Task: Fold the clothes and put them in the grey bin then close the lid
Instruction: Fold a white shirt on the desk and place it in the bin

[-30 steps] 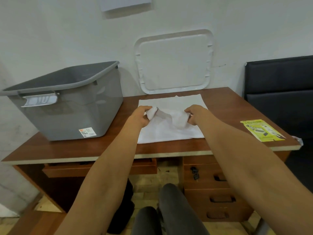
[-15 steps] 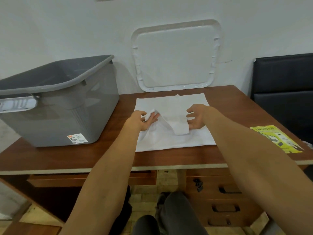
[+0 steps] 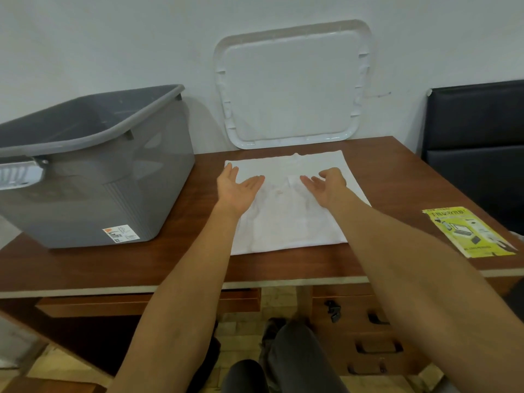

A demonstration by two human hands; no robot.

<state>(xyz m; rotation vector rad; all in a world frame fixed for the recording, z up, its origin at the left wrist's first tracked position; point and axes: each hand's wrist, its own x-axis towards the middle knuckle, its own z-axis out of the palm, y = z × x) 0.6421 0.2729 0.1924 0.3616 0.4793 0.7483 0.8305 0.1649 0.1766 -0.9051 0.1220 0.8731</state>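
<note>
A white garment (image 3: 286, 222) lies flat on the wooden desk (image 3: 170, 265), folded into a rough rectangle. My left hand (image 3: 236, 188) is over its left part with the palm turned up and the fingers straight, holding nothing. My right hand (image 3: 326, 185) is over its right part, fingers extended and relaxed, also holding nothing. The grey bin (image 3: 93, 171) stands open on the left end of the desk. Its white lid (image 3: 292, 83) leans upright against the wall behind the garment.
A yellow leaflet (image 3: 467, 231) lies near the desk's right front edge. A black padded chair (image 3: 479, 143) stands to the right of the desk. Drawers (image 3: 368, 330) and my knees show below the desk's front edge.
Both hands let go of the bunched cloth they gripped a second ago. They opened and moved apart and forward, and the garment now lies flat.
</note>
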